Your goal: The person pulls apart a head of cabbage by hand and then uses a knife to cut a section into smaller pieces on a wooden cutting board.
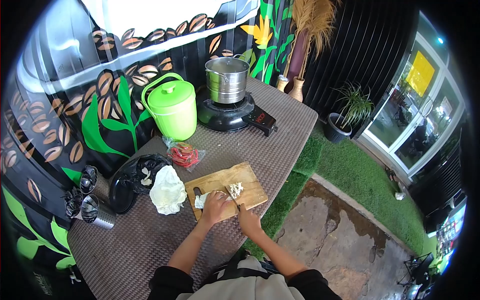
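Note:
A wooden cutting board [255, 187] lies on the woven-top table in front of me. My left hand [215, 206] presses a pale cabbage piece [200, 201] against the board, its fingers closed over it. My right hand [249, 221] grips a knife [233, 196], whose blade stands just right of the left fingers. Beyond the blade sits a small heap of chopped cabbage [236, 188]. A large pale cabbage leaf [168, 191] rests left of the board. Behind it lies a clear bag of red chillies [185, 155].
A lime-green lidded bucket [172, 110] and a steel pot [226, 82] on a black portable stove [225, 114] stand at the back. On the left are a black plastic bag [145, 170] and metal cutlery holders [103, 215]. The table's edge [292, 167] runs along the right.

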Tool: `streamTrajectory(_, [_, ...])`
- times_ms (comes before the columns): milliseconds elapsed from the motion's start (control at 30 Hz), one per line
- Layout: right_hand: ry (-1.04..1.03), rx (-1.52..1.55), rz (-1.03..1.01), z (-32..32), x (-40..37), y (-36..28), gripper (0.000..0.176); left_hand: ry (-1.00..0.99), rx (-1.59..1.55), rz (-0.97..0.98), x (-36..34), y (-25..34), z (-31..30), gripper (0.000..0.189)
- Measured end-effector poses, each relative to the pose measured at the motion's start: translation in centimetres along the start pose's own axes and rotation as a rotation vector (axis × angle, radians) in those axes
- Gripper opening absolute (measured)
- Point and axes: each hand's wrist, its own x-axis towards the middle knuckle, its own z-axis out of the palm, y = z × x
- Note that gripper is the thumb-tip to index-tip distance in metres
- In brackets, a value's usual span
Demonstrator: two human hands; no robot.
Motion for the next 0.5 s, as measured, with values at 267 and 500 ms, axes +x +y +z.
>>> streamTrajectory(267, [0.038, 0.0, -0.076, 0.3, 3.5, 0.2, 0.029, 0.004, 0.026, 0.063, 0.1, -0.2, 0.0, 0.025])
streamTrajectory(500, [-0.041, -0.036, 0.015, -0.2, 0.9, -0.7, 0.031, 0.05, -0.024, 0.012, 0.1, -0.2, 0.3, 0.025])
